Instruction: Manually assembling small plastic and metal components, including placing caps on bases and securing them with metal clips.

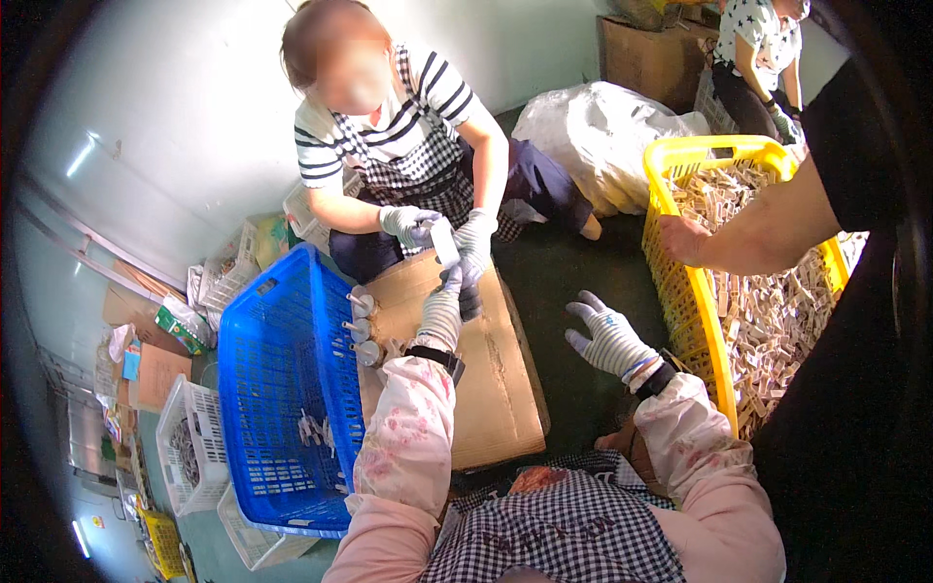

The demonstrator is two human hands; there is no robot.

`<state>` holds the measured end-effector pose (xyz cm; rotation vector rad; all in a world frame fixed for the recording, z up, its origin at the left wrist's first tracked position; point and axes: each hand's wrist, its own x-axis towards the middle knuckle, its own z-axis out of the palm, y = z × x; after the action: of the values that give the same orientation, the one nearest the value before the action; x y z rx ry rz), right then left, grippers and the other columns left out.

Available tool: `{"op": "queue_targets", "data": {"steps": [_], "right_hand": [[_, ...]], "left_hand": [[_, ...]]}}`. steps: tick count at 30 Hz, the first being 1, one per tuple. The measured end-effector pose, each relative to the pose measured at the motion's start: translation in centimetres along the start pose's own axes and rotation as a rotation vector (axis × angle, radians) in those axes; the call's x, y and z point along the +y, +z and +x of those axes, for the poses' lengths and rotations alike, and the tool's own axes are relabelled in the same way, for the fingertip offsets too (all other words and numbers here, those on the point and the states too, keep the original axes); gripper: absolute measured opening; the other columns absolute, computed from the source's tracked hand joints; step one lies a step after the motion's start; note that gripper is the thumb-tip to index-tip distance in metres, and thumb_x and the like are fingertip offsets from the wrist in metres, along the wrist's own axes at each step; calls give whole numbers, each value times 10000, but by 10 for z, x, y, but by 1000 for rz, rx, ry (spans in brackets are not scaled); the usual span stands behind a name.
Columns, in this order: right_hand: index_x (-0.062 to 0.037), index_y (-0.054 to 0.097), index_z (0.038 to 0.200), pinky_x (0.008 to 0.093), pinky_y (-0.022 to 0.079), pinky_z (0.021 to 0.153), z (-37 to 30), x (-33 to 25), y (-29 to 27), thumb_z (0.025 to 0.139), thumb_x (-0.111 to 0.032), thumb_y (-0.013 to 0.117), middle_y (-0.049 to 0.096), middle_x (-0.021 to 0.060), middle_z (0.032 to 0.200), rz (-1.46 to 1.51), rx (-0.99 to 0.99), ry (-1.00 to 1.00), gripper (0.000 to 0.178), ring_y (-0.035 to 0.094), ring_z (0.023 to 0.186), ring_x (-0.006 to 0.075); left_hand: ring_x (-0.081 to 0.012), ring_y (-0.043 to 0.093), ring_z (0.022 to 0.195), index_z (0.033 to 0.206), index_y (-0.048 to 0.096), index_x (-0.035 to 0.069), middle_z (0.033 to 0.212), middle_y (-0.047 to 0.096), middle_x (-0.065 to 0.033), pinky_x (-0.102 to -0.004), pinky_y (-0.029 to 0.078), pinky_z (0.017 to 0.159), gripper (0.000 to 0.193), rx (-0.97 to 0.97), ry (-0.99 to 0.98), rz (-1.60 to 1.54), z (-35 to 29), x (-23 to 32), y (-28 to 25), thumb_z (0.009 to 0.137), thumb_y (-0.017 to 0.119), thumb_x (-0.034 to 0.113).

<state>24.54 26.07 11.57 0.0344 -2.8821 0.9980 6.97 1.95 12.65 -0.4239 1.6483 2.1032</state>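
Note:
My left hand [440,317], in a striped glove with grey fingertips, reaches over a cardboard sheet [496,398]. Its visible finger stretches up to the lower end of a white block-shaped piece [444,242]; whether it touches cannot be made out. A co-worker's two gloved hands [473,243] hold that piece. My right hand [610,337], gloved alike, is open and empty, its fingers spread above the dark floor beside the yellow basket. Several pale round pieces with stems [365,328] lie along the cardboard's left edge.
A blue basket [277,389] with a few small pieces stands left. At right, a yellow basket [724,384] brims with small pale pieces; another person's bare hand [683,240] grips its rim. A white sack [603,136] lies behind, and white crates [204,413] stand far left.

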Motion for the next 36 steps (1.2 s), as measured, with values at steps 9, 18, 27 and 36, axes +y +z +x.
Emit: {"op": "queue_targets", "data": {"steps": [9,18,27,36], "right_hand": [[-86,550,1256,436,466,974,-5,-3,2,856,-325,634,436,225,1409,-17,-34,52,473,563,1128,409],[-83,579,1224,416,473,962,-15,27,30,844,-313,661,503,207,1344,-109,6,23,451,562,1125,403],[-48,573,1235,393,462,966,-29,-12,34,877,-304,637,557,210,1278,-69,-296,-11,445,563,1146,356],[-33,627,1152,360,499,868,57,-98,-4,899,-263,604,675,195,1060,-6,-129,-249,342,652,988,318]], "left_hand": [[-115,519,502,679,604,96,591,579,-11,-273,412,512,373,-8,228,319,-107,-50,-26,930,614,372],[-144,583,702,896,674,-12,748,648,-36,-297,471,664,337,49,251,402,-227,-220,-65,916,650,323],[-140,586,791,993,700,-28,852,686,-60,-288,470,750,449,23,-57,304,-213,-218,-66,918,630,409],[-168,590,740,882,704,18,793,678,-96,-320,467,737,428,29,-85,404,-200,-258,-77,934,577,424]]}}
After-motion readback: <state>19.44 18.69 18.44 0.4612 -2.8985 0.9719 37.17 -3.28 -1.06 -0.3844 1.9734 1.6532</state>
